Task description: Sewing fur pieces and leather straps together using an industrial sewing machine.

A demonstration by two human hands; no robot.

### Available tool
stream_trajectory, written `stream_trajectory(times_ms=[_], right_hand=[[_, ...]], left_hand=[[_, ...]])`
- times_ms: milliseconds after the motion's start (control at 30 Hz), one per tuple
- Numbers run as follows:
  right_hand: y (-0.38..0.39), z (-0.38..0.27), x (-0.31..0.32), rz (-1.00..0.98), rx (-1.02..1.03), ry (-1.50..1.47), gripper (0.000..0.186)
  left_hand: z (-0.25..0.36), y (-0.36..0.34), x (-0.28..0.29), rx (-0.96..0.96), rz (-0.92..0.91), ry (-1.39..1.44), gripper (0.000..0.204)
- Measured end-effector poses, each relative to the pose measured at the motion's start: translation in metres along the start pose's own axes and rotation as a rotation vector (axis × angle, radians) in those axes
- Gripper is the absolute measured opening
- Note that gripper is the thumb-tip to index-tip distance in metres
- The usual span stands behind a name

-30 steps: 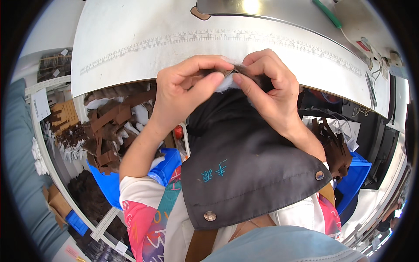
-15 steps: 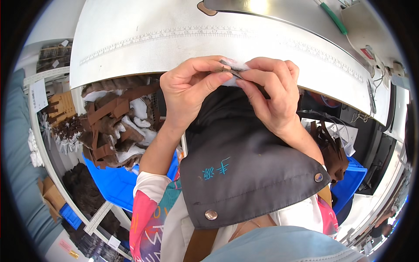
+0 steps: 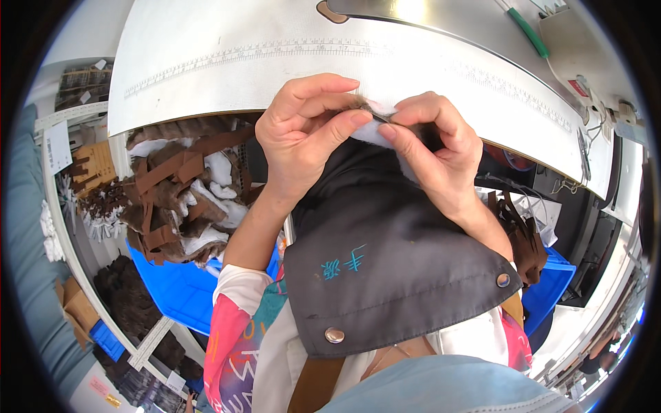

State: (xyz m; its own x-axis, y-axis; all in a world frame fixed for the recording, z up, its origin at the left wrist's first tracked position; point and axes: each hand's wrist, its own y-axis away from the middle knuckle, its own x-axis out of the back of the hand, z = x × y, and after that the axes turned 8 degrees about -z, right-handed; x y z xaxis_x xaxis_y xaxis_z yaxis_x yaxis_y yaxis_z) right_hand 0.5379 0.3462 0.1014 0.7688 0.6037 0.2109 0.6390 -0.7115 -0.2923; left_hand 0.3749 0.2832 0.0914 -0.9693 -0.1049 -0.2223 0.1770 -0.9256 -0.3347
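Observation:
My left hand (image 3: 296, 141) and my right hand (image 3: 444, 158) pinch a small piece of brown fur and white material (image 3: 373, 134) just in front of the table edge. My left thumb presses on it with the index finger raised above; my right thumb and fingers grip its other side, partly hiding it. A thin dark strip or edge runs between my thumbs, too small to make out. Beneath both hands lies a dark grey apron (image 3: 385, 261) with teal stitching and two metal snaps.
A white table (image 3: 172, 55) with printed rulers spans the top, bearing a metal plate (image 3: 441, 20) and a green-handled tool (image 3: 527, 34). Fur and brown scraps (image 3: 186, 199) fill a blue bin (image 3: 165, 296) at left; another blue bin (image 3: 551, 282) with brown pieces is right. Shelving (image 3: 113, 323) lines the left.
My left index finger has lifted away from the piece. My right hand has come slightly lower than a second ago, its fingers shifted along the fur.

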Motion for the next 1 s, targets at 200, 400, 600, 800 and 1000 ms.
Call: stream_trajectory(times_ms=[200, 400, 600, 800, 1000], right_hand=[[-0.009, 0.007, 0.002, -0.177, 0.213, 0.351, 0.029], [-0.058, 0.004, -0.015, -0.240, 0.443, 0.247, 0.029], [-0.107, 0.058, 0.011, -0.241, 0.657, 0.684, 0.033], [-0.127, 0.089, 0.051, -0.231, 0.634, 0.993, 0.018], [-0.129, 0.085, 0.052, -0.101, 0.540, 1.121, 0.010]], left_hand=[[0.009, -0.004, 0.011, 0.146, -0.027, -0.023, 0.033], [0.025, -0.078, 0.073, 0.372, -0.331, 0.024, 0.028], [-0.016, -0.161, 0.102, 0.596, -0.530, -0.295, 0.033], [-0.072, -0.197, 0.067, 0.420, -0.563, -0.485, 0.030], [-0.079, -0.200, 0.062, 0.274, -0.522, -0.569, 0.024]])
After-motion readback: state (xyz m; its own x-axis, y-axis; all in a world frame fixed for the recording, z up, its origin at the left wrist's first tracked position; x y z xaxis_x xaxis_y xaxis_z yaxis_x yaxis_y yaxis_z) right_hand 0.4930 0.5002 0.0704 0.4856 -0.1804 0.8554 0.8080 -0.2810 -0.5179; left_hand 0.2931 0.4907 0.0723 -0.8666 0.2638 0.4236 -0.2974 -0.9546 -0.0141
